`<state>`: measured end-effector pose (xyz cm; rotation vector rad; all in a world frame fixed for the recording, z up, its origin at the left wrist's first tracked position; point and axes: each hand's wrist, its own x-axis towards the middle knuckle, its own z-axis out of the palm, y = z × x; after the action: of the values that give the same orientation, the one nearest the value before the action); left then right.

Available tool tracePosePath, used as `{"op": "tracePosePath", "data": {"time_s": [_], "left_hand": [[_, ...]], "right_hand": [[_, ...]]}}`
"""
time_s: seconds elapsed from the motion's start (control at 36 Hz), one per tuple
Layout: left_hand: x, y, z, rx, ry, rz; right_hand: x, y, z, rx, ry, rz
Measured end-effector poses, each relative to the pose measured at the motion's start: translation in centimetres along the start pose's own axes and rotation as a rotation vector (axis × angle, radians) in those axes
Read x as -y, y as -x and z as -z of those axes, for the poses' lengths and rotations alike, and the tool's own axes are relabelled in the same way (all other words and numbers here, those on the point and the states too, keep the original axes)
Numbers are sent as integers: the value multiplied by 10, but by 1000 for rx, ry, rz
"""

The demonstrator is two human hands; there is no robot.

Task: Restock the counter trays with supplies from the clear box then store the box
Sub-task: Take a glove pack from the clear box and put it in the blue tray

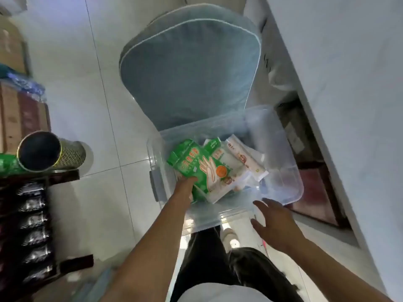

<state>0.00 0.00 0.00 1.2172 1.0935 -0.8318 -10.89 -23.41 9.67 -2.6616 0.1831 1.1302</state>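
The clear box (283, 158) stands open on the floor in front of me, half over the edge of a blue-grey cushion. Inside it lie a green packet of disposable gloves (196, 166) and several white packets (242, 160). My left hand (185, 188) reaches into the box and grips the near end of the green packet, which is tilted up. My right hand (272, 221) hovers at the box's near right rim with fingers spread and nothing in it.
A blue-grey cushion (189, 70) lies beyond the box. A white counter (349, 83) runs along the right, with a dark opening under it. At left a dark shelf (32, 225) holds black packets, a patterned tube (52, 151) and cardboard boxes. My legs and shoe are below.
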Motion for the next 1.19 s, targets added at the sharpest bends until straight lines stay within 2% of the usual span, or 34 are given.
{"op": "tracePosePath", "data": {"time_s": [0.08, 0.14, 0.33, 0.42, 0.56, 0.72, 0.83, 0.92, 1.0, 1.08, 1.19], "left_hand": [[-10, -29, -5, -100, 112, 40], [-13, -47, -5, -127, 169, 59], [-15, -87, -7, -137, 268, 117], [-10, -98, -5, -142, 234, 98], [-1, -106, -3, -244, 189, 20], [1, -82, -11, -159, 296, -34], [-5, -48, -8, -142, 286, -173], [-13, -11, -3, -63, 175, -322], [-21, 34, 6, 21, 78, -424], [-27, 74, 19, 156, 46, -442], [-30, 115, 31, 334, 1, -418]], "right_hand": [[-5, -20, -13, 109, 154, -14], [-7, -28, -17, 146, 155, -38], [-2, -37, -20, 208, 21, -106], [-2, -42, -17, 213, -25, -120], [-5, -48, -4, 200, -149, -175], [-3, -48, 17, 133, -335, -190], [2, -53, 36, 67, -516, -174], [10, -57, 53, -10, -675, -157], [15, -60, 72, -82, -788, -71], [19, -58, 90, -86, -888, 39], [21, -47, 109, 16, -1047, 189]]}}
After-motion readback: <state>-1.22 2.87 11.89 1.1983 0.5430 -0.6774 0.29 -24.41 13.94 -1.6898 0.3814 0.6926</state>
